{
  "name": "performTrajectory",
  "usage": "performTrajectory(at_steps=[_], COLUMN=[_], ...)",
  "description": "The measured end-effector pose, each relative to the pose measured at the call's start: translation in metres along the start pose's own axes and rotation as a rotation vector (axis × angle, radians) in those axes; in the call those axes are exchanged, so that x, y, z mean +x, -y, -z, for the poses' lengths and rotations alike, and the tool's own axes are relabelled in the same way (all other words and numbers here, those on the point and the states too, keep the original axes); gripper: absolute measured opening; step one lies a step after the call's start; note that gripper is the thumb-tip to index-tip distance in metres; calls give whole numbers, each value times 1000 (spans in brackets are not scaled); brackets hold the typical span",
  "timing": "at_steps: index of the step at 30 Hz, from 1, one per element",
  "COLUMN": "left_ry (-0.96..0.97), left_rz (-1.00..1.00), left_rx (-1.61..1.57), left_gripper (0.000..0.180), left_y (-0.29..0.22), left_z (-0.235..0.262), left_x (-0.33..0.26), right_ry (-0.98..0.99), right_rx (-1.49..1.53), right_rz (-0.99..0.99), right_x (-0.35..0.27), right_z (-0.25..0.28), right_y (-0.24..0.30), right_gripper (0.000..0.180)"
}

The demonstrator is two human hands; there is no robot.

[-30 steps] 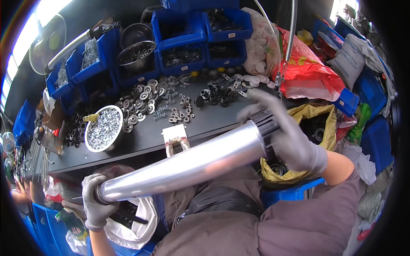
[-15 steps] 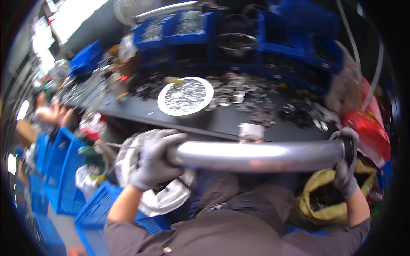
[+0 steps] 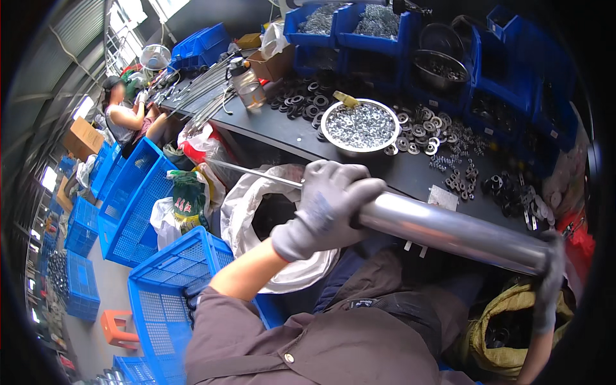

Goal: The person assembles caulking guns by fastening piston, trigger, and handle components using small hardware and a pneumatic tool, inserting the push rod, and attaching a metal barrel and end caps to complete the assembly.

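Observation:
A shiny metal tube (image 3: pixel 449 234) slants in front of my body, its right end lower and nearer to me. My left hand (image 3: pixel 328 204), in a grey glove, is wrapped round its left end. A thin metal rod (image 3: pixel 256 173) sticks out beyond that hand, roughly in line with the tube; where the two meet is hidden. At the other end is my gloved right hand (image 3: pixel 549 282), closed about the tube's rim and partly blurred. On the dark bench (image 3: pixel 289 138) beyond, a white-rimmed bowl (image 3: pixel 330 138) holds many small metal parts.
Loose washers (image 3: pixel 423 131) and springs lie beside the bowl, below blue bins (image 3: pixel 375 29). A bottle (image 3: pixel 247 83) and long rods stand farther left. A white sack (image 3: pixel 234 221), blue crates (image 3: pixel 160 308) and a yellow sack (image 3: pixel 481 346) surround me. Another person (image 3: pixel 125 115) sits far left.
The tube has gone from nearly level to slanting, its right end dropping. My view has swung left, so the bench things sit farther right. Both hands keep their hold.

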State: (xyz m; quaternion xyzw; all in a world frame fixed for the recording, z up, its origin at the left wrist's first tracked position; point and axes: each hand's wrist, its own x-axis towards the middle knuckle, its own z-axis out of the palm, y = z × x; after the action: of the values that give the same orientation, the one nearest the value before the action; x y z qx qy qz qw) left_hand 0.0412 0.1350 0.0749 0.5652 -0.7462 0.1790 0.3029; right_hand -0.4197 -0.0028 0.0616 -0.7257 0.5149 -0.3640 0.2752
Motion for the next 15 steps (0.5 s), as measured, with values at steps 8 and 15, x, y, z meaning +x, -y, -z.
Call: performTrajectory(at_steps=[8, 15], left_ry=[-40, -240], left_rz=[-144, 102], left_rx=[143, 112], left_gripper=[64, 68], left_y=[-1, 36], left_z=[-1, 49], left_x=[-17, 8], right_ry=[398, 202], right_rx=[486, 826], right_rz=[-752, 28], right_x=[-7, 33], right_z=[-27, -51], right_y=[-32, 44], right_gripper=[45, 58])
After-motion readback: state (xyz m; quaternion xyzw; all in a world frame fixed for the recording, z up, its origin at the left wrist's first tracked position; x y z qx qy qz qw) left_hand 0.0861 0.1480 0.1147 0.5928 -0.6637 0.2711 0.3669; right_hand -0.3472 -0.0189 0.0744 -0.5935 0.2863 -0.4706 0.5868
